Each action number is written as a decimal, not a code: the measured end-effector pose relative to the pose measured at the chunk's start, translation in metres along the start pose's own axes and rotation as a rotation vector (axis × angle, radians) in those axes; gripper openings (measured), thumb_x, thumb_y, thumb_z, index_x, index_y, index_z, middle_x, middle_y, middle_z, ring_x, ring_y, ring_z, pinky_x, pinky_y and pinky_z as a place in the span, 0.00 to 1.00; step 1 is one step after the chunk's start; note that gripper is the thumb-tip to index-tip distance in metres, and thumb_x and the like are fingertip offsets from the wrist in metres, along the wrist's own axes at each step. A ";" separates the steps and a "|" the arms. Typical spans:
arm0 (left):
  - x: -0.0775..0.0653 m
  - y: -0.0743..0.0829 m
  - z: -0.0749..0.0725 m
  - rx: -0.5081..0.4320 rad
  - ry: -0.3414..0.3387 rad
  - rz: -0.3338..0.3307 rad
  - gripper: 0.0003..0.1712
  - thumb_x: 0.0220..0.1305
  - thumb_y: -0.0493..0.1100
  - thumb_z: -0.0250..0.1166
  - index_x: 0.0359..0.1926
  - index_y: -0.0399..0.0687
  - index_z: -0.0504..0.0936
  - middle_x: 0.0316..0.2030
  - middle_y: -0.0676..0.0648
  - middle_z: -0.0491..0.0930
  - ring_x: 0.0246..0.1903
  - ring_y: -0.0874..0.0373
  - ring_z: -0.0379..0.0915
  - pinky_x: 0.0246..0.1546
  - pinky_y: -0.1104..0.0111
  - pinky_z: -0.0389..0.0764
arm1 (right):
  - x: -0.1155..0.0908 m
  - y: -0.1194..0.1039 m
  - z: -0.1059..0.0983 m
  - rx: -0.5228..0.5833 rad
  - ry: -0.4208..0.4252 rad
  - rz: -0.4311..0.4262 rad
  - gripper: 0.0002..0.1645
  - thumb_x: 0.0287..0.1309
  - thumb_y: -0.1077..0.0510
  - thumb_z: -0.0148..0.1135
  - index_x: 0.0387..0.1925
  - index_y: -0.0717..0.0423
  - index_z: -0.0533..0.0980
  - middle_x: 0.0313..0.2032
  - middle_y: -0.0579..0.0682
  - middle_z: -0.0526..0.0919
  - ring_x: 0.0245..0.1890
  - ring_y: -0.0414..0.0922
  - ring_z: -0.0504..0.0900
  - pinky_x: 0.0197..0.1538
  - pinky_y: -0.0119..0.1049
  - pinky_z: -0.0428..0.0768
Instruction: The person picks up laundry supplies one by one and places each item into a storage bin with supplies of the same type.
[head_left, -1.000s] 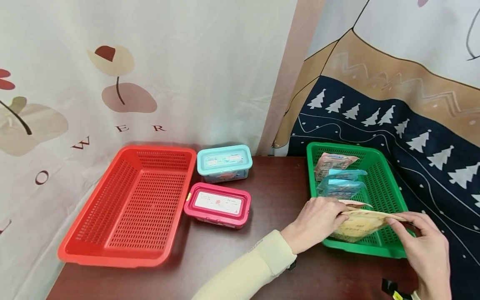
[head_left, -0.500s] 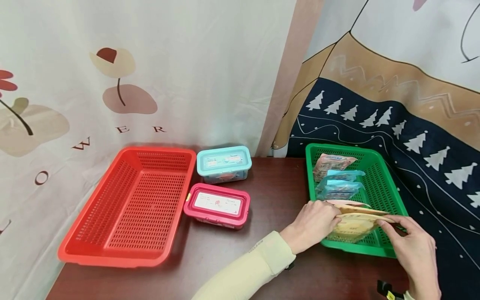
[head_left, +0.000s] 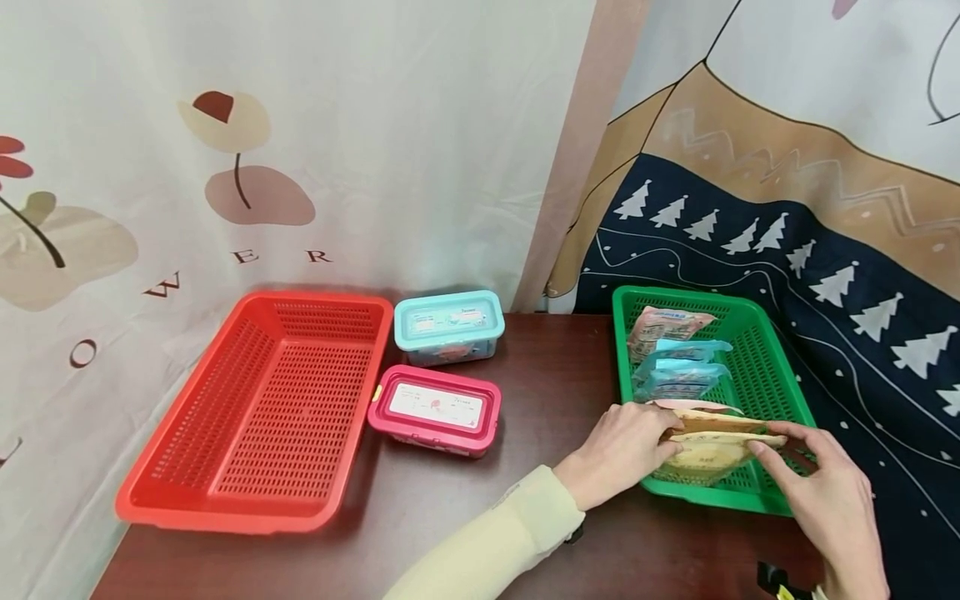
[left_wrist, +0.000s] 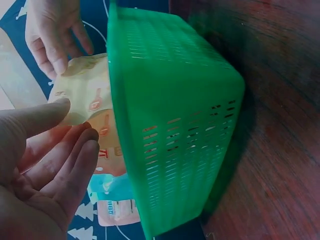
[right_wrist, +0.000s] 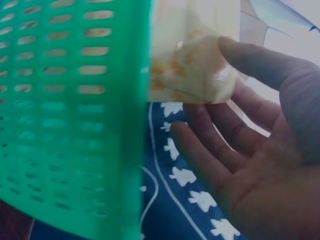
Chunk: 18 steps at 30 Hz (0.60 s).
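Observation:
A pale yellow flat packet (head_left: 705,460) stands on edge at the near end of the green basket (head_left: 723,497). At its upper left corner my left hand (head_left: 618,450) pinches it between thumb and fingers. My right hand (head_left: 828,492) pinches the upper right corner, with the thumb on the near face in the right wrist view. Right behind it an orange packet (left_wrist: 112,145) shows its printed face in the left wrist view. Farther back stand a pink-edged packet (head_left: 697,406), blue packets (head_left: 681,379) and a pink packet (head_left: 667,329). The basket wall hides the packets' lower parts.
A red basket (head_left: 288,523) stands on the left of the brown table (head_left: 555,375). Between the baskets sit a light blue lidded box (head_left: 448,321) and a magenta lidded box (head_left: 435,407). A printed curtain (head_left: 420,150) hangs behind.
The yellow packet has come down and toward the near end, uncovering the orange packet behind it. My right hand has shifted left with it; my left hand has moved slightly nearer.

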<state>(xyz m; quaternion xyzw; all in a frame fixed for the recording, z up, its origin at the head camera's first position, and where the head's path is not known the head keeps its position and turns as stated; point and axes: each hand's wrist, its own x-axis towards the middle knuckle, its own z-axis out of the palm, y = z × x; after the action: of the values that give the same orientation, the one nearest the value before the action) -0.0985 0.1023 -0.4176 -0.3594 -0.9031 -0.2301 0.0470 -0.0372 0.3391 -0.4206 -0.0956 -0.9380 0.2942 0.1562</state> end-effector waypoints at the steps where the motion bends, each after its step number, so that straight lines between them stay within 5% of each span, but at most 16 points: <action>1: -0.001 0.000 -0.001 -0.009 0.004 0.000 0.12 0.69 0.53 0.70 0.50 0.59 0.90 0.41 0.62 0.87 0.29 0.71 0.78 0.25 0.83 0.69 | 0.000 -0.002 -0.001 0.003 0.005 0.004 0.22 0.61 0.56 0.76 0.54 0.61 0.82 0.47 0.53 0.79 0.39 0.10 0.63 0.37 0.08 0.66; 9: -0.011 -0.007 -0.012 -0.103 0.045 -0.006 0.17 0.68 0.55 0.71 0.54 0.59 0.89 0.46 0.62 0.87 0.35 0.74 0.80 0.29 0.86 0.71 | 0.000 -0.025 -0.009 0.063 0.110 0.080 0.23 0.62 0.54 0.74 0.57 0.57 0.82 0.50 0.38 0.76 0.44 0.13 0.66 0.46 0.09 0.67; 14: -0.022 -0.020 -0.024 -0.167 0.047 -0.010 0.21 0.68 0.55 0.71 0.59 0.57 0.87 0.52 0.59 0.86 0.47 0.70 0.81 0.43 0.83 0.77 | -0.001 -0.036 -0.008 0.142 0.191 -0.008 0.21 0.62 0.59 0.74 0.55 0.59 0.83 0.54 0.29 0.77 0.53 0.18 0.69 0.52 0.10 0.67; 18: -0.033 -0.032 -0.033 -0.237 0.071 -0.033 0.22 0.71 0.55 0.68 0.62 0.55 0.84 0.57 0.57 0.83 0.56 0.66 0.78 0.56 0.75 0.77 | -0.001 -0.044 -0.006 0.164 0.194 -0.063 0.21 0.64 0.59 0.72 0.57 0.59 0.83 0.62 0.33 0.78 0.61 0.21 0.68 0.58 0.12 0.65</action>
<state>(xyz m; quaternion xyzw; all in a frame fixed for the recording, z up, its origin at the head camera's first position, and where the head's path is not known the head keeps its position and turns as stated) -0.0986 0.0466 -0.4090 -0.3394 -0.8731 -0.3484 0.0324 -0.0378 0.3061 -0.3903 -0.0808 -0.8938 0.3542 0.2629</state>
